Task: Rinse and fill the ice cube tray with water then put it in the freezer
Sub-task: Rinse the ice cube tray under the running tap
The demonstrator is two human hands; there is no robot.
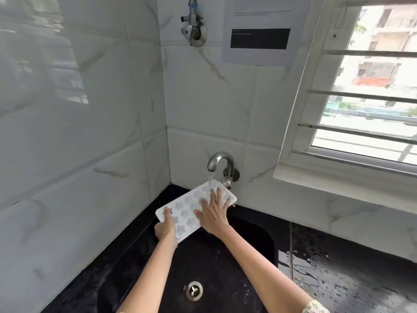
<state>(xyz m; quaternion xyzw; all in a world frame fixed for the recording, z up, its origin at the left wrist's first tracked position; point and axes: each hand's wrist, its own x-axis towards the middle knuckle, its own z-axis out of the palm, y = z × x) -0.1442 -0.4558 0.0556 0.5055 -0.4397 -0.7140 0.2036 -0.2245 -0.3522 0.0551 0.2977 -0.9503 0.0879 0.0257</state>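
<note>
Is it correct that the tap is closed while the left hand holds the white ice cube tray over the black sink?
Not quite. In the head view the tap is open: water runs onto the ice cube tray. The left hand does hold it over the black sink.

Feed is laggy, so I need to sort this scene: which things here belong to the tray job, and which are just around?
In use:
white plastic ice cube tray
curved chrome tap, running
black sink
left hand, gripping tray
right hand, flat on tray

Just there:
wall valve
taped paper notice
barred window
</note>
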